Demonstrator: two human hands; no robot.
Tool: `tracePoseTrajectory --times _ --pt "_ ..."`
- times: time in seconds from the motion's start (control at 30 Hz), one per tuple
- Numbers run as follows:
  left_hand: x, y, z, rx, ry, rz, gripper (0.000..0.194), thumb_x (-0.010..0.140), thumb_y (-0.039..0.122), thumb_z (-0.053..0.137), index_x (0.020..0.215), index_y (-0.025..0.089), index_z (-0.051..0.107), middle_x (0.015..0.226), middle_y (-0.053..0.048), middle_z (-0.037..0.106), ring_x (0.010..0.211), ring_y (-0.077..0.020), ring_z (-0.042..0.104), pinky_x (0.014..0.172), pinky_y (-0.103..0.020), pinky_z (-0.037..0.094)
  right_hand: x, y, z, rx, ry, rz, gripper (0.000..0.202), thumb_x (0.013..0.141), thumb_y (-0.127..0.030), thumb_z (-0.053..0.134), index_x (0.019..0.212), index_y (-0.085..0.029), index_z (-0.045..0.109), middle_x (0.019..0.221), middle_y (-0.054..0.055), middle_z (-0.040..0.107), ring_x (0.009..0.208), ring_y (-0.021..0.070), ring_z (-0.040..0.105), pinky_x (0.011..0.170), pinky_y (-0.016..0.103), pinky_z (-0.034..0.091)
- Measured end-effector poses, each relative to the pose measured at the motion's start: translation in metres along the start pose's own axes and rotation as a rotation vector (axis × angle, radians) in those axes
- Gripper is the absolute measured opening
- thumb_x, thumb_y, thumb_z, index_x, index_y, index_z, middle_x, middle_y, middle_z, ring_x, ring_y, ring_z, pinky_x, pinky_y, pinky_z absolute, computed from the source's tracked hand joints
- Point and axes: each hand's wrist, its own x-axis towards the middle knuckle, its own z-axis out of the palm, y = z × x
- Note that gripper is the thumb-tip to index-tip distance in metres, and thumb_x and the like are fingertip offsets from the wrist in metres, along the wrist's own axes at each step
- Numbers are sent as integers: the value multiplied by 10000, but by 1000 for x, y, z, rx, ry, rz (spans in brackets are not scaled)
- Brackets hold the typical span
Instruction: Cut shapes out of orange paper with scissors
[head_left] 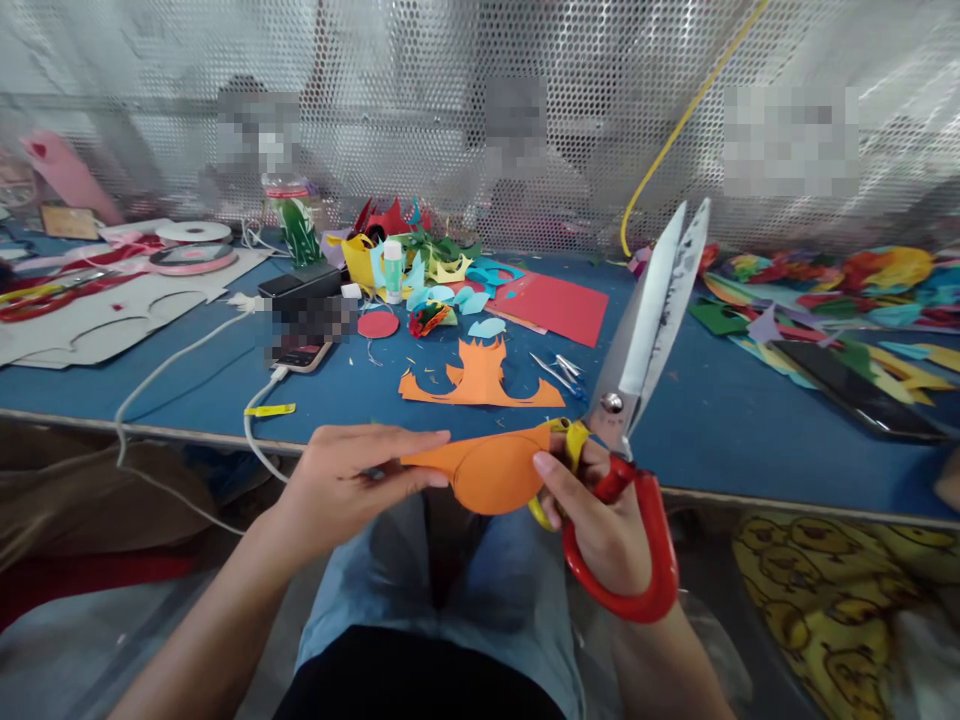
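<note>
A: What is in the left hand (360,480)?

B: The end of a piece of orange paper (495,475), pinched between thumb and fingers. The paper is above the lap, just in front of the edge of the blue table (720,450).

A: And the right hand (600,520)?

B: It's curled around the scissors (611,402), with its thumb tip on the paper's other end. Some of its fingers are hidden behind the paper and handles.

A: Are the blades closed?

B: They point upward, slightly parted, well clear of the paper. The red handle (664,560) is plain to see. A yellow loop (574,445) is partly covered by fingers and paper; I can't tell whether it belongs to the scissors.

A: What's the line on the paper?

B: A curve around the rounded part. Drawn mark or cut edge, I can't say.

A: What lies beyond the hands?

B: A jagged orange offcut (484,375), with small metal tools beside it, too small to name. Further back, a glue stick (393,270) stands before heaped paper scraps that overlap too much to count.

A: The phone (304,352)?

B: Pixel blocks cover part of it. Others blot patches of the perforated metal wall (420,130).

A: Far right?

B: Something cut off by the frame, unreadable.
</note>
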Motion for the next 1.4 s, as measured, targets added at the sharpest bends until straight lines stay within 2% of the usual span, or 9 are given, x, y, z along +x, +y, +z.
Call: tracePoseTrajectory --times 0.1,0.2,0.3,0.43,0.53,0.7,0.97,1.3,1.4 --pt "-1 2 -1 -68 -9 -100 279 707 142 784 976 212 756 654 0 729 439 -58 557 426 -123 449 0 0 1 8 -4 1 400 716 -516 715 848 -168 569 538 -59 489 374 47 416 370 184 353" --pt "-6 3 2 -276 25 -327 332 686 126 794 983 268 757 732 7 744 502 -57 601 482 -105 488 -1 -1 3 10 2 -12 378 723 -499 716 834 -168 571 557 -56 488 386 42 412 378 181 348" --pt "-13 7 13 -624 128 -585 373 697 197 798 1040 328 729 784 33 730 618 -72 655 581 -119 540 -4 -2 5 21 9 -25 355 726 -480 716 824 -174 563 574 -50 500 394 44 411 384 185 348" --pt "-18 16 33 -855 152 -722 244 745 268 765 984 315 753 812 24 753 669 -85 682 632 -124 556 -10 0 7 34 2 -36 330 742 -476 697 818 -186 561 571 -48 495 401 53 398 384 197 344" --pt "-17 24 41 -794 175 -686 154 784 178 713 815 310 785 759 45 760 718 -76 692 678 -92 541 -15 4 4 -7 -2 -75 285 767 -444 685 851 -192 584 601 -38 506 428 65 407 411 217 360" --pt "-21 25 38 -598 177 -675 151 751 144 715 679 262 775 574 61 711 506 -60 630 509 -79 512 -18 7 0 -97 -13 -143 246 808 -415 653 902 -191 618 621 -22 522 506 94 464 481 236 389" --pt "-25 20 35 -457 133 -686 136 758 243 722 634 198 753 543 10 695 493 -96 621 478 -128 511 -16 2 3 -112 -45 -132 268 812 -446 642 878 -189 607 618 -19 518 547 107 485 505 244 393" --pt "-23 23 35 -502 116 -715 136 770 294 719 683 203 771 573 -19 711 507 -141 638 476 -204 543 -17 3 2 -81 -31 -101 252 799 -446 656 876 -210 617 739 0 563 521 80 447 471 242 363" --pt "-23 23 37 -569 118 -748 125 757 294 732 691 197 773 580 -22 710 512 -143 635 485 -213 548 -17 3 2 -62 -46 -83 256 799 -453 659 870 -213 604 710 -12 540 489 65 411 438 228 331"
